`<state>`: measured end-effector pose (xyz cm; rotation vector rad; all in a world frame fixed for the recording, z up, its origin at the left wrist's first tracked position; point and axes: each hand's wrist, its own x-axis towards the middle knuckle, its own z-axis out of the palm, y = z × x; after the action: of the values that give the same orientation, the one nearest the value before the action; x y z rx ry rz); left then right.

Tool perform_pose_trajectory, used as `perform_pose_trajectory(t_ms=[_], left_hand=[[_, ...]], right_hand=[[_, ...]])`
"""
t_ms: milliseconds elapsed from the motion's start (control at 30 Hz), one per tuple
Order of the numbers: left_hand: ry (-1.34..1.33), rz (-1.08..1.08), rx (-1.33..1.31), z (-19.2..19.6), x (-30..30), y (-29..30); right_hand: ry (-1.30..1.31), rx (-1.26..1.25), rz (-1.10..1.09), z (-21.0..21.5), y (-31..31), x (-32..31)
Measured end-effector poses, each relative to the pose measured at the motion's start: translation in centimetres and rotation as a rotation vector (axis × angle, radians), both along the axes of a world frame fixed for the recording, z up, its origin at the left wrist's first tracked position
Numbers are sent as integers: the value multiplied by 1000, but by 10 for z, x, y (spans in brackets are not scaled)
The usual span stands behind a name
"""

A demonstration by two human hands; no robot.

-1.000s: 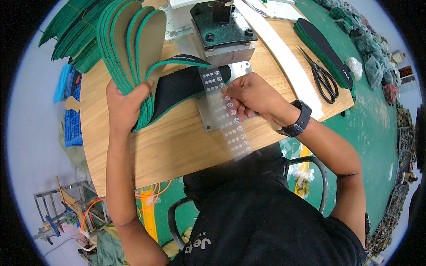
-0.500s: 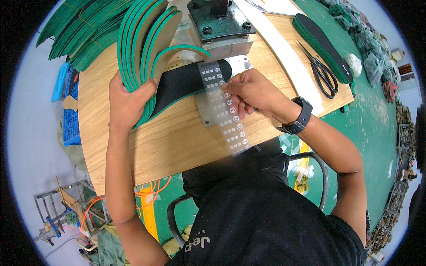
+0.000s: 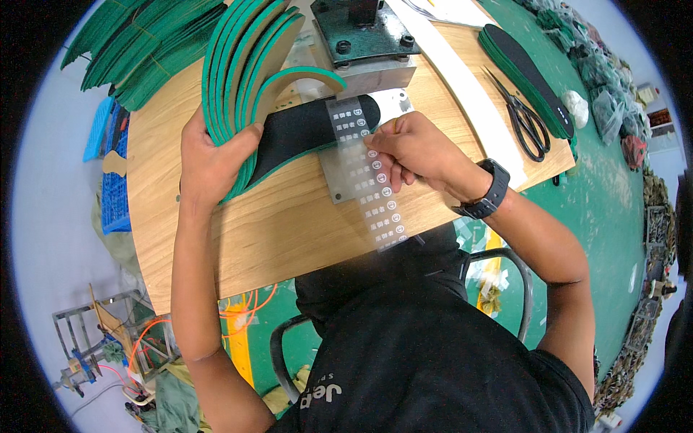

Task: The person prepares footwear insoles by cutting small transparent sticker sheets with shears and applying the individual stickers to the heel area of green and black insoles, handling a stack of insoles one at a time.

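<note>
My black T-shirt (image 3: 433,353) filling the lower middle of the frame, pale lettering on its chest at the bottom, short sleeves, my forearms bare, a black watch (image 3: 487,191) with dark strap on my right wrist

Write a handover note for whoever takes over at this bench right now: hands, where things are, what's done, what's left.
Left hand grips the upright fan of green-edged insoles at the table's left.
Right hand pinches the clear label strip lying over the black insole under the press.
Done: a finished pile of insoles lies at right, beside the scissors.
Left: the fanned ones.
</note>
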<state>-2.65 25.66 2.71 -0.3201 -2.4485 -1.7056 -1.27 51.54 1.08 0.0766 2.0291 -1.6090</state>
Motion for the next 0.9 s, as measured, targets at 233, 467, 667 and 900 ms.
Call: perform_pose_trajectory(t_ms=[233,467,667,900], left_hand=[[-8,-24,2,-3,-1,6],[35,-37,-308,0,-1,17],[104,-64,-710,1,-3,26],[5,-55,-604,10,0,27]], right_hand=[[-8,19,-23,1,-2,0],[-12,3,-42,-2,-2,1],[4,-34,-55,4,-4,6],[38,-42,-26,-1,2,10]])
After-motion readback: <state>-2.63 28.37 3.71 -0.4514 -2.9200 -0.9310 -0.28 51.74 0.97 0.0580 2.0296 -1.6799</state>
